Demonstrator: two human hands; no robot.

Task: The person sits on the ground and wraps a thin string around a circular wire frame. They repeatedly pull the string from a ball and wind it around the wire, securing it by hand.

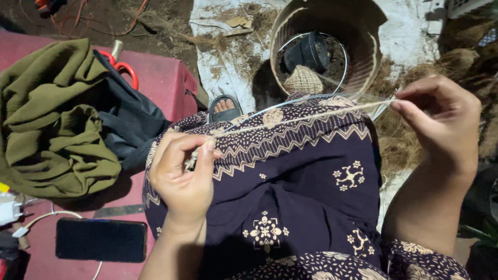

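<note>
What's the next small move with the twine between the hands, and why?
Probably draw a little more twine off the ball in the basket. The left hand pinches one end over the lap, the right hand pinches the other, and the strand looks taut between them beside a wire ring, so there seems to be no slack to work with.

- Red surface [161, 83] at the left, carrying:
- olive cloth [52, 114], bunched, with dark cloth [129, 124] just beside it
- red-handled scissors [124, 70], partly under the dark cloth
- black phone [101, 239] lying flat near the front edge
- white cable [49, 215] running from a white charger [8, 211] at the left edge
- Dirt ground [104, 21] beyond, carrying:
- white sheet [223, 62] strewn with brown fibre [397, 140]
- round basket [324, 41] standing on the sheet
</note>
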